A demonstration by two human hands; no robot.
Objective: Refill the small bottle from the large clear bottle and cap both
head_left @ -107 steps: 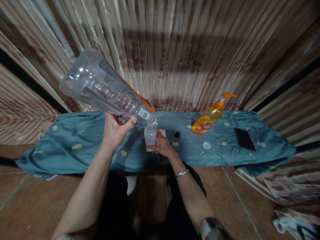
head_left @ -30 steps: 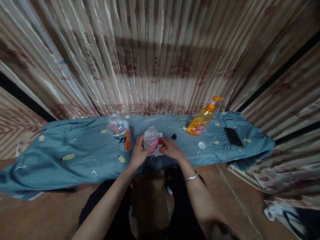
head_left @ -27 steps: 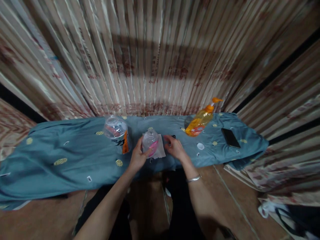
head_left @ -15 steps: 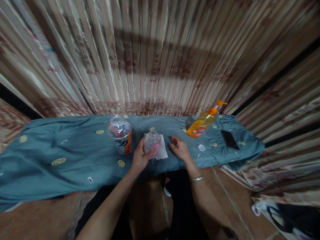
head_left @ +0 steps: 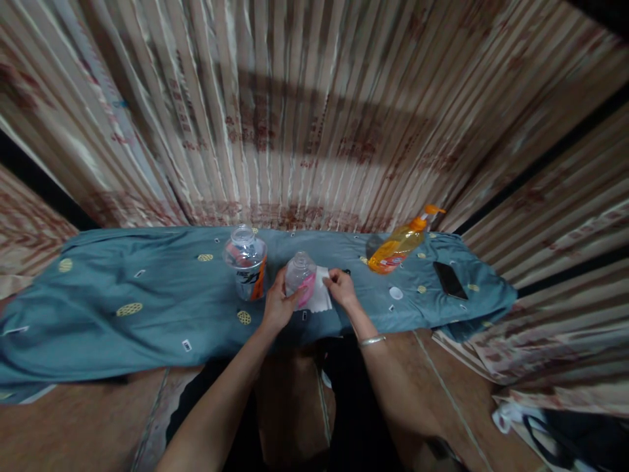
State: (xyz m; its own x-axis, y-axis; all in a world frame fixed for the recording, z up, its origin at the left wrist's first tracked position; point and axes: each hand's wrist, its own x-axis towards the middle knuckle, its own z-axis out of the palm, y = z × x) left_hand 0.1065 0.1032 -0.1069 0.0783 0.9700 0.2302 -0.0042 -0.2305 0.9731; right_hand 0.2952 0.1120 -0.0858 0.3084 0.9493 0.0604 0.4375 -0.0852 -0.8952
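Note:
My left hand (head_left: 280,303) is wrapped round a clear plastic bottle (head_left: 301,270) with a pink lower part and an uncapped-looking neck. Behind and to the right of the bottle lies a white sheet of paper (head_left: 322,298), partly covered by it. My right hand (head_left: 341,287) has its thumb and fingers pinched at the sheet's upper right edge. A small dark object (head_left: 346,271) shows just behind the right knuckles; its kind is unclear. Left of the left hand stands a larger clear plastic container (head_left: 248,275) with an orange and black print.
An orange pump bottle (head_left: 397,249) stands at the back right. Beyond it are a white round disc (head_left: 396,293) and a black phone (head_left: 449,280). All rest on a teal cloth (head_left: 167,282) over a narrow bench, with a pleated curtain (head_left: 295,131) behind.
My right hand has moved left from the cloth to the paper's edge, and its fingers have closed there. My left hand still holds the bottle. The view has shifted slightly.

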